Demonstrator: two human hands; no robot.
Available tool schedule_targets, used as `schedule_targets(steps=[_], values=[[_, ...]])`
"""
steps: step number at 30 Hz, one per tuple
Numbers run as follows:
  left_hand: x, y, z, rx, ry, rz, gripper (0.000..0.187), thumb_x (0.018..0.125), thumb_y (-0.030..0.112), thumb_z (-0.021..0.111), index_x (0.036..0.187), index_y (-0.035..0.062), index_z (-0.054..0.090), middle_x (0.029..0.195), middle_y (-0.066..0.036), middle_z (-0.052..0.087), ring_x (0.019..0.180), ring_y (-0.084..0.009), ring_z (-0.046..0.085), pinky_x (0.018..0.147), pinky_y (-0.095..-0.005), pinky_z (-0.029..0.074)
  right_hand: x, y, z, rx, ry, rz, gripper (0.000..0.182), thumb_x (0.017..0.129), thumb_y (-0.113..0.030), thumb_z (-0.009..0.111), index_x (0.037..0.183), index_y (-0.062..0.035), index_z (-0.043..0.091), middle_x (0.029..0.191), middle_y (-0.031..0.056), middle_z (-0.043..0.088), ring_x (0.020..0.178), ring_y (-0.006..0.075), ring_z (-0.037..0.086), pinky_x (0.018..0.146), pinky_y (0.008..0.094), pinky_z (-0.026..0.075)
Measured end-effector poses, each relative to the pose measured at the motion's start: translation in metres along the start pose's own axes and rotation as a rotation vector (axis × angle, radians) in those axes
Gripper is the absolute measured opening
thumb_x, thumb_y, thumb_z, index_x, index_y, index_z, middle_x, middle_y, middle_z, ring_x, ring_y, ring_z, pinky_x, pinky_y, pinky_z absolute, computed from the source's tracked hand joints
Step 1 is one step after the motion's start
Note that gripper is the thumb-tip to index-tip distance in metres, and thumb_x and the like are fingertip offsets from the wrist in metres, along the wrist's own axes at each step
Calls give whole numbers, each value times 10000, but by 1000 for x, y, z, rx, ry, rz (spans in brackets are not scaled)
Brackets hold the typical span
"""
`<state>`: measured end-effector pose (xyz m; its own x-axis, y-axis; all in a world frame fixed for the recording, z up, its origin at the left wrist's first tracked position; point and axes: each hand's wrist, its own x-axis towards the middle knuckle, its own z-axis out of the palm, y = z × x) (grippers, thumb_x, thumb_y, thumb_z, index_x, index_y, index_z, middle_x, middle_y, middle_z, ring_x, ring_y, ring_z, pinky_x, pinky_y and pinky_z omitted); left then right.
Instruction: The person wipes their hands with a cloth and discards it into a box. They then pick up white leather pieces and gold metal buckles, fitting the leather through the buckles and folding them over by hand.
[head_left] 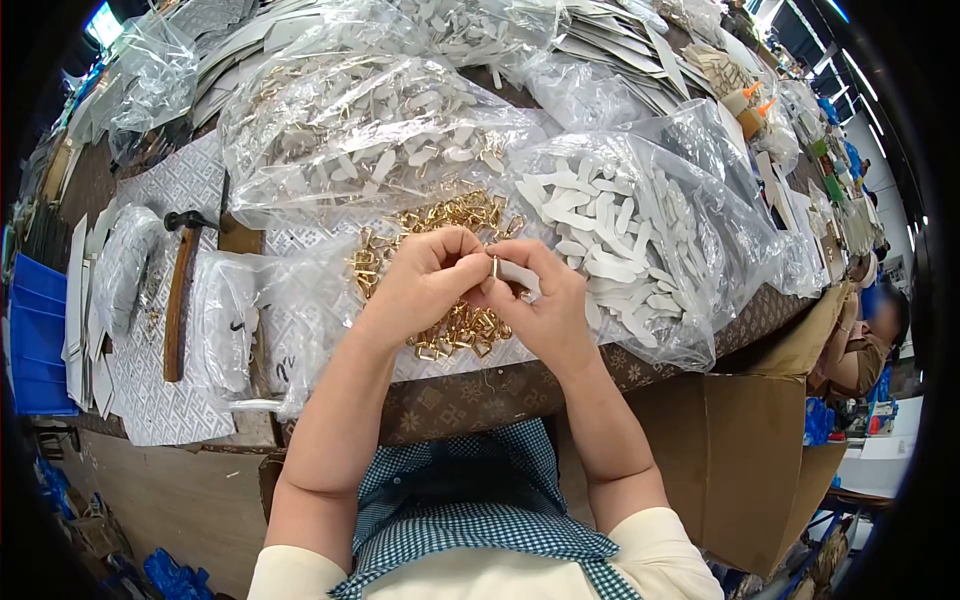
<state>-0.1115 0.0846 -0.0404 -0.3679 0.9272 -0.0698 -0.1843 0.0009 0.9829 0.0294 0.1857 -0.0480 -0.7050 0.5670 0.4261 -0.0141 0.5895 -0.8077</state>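
Observation:
My left hand [432,278] and my right hand [545,300] meet over a heap of gold metal buckles [465,325], fingertips pinched together. Between them stands one gold buckle [495,266], seen nearly edge-on. A white strap piece [519,275] runs from that buckle into my right fingers. Which fingertips carry the buckle is partly hidden, but both hands touch it. Just right of my right hand, a clear bag [690,240] lies open with many loose white strap pieces [610,225] spilling towards the heap.
A large clear bag [300,125] of strap pieces with gold buckles lies behind the heap. Left are a hammer [178,290], wrapped bundles [225,325] and a blue bin [38,335]. A cardboard box [740,430] stands by the table's right edge. Another person [850,350] sits far right.

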Motion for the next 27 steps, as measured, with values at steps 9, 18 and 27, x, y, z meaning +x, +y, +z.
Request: schedule_targets(steps=[9,18,27], values=[[-1,2,0,-107,70,-4,126,910,72,594,825,-17,622,769,-42,656,694,-90,639,623,-219,533,8,-7,-11,280,-179,337,208,852,-134,727,972,-15,605,732,56,667,590,109,647,534,258,504],[5,-7,-13,32,127,24,159,960,147,606,960,-4,656,799,-47,676,674,-87,634,603,-224,509,21,-4,-14,21,-222,195,219,880,-130,669,1069,-20,652,753,53,666,650,81,609,582,248,484],[12,-20,-13,916,485,361,150,858,177,711,948,58,724,928,-98,659,770,-228,647,696,-322,512,112,21,-13,-273,-65,-20,417,822,-237,731,1178,-33,653,1008,107,727,762,225,670,754,337,532]])
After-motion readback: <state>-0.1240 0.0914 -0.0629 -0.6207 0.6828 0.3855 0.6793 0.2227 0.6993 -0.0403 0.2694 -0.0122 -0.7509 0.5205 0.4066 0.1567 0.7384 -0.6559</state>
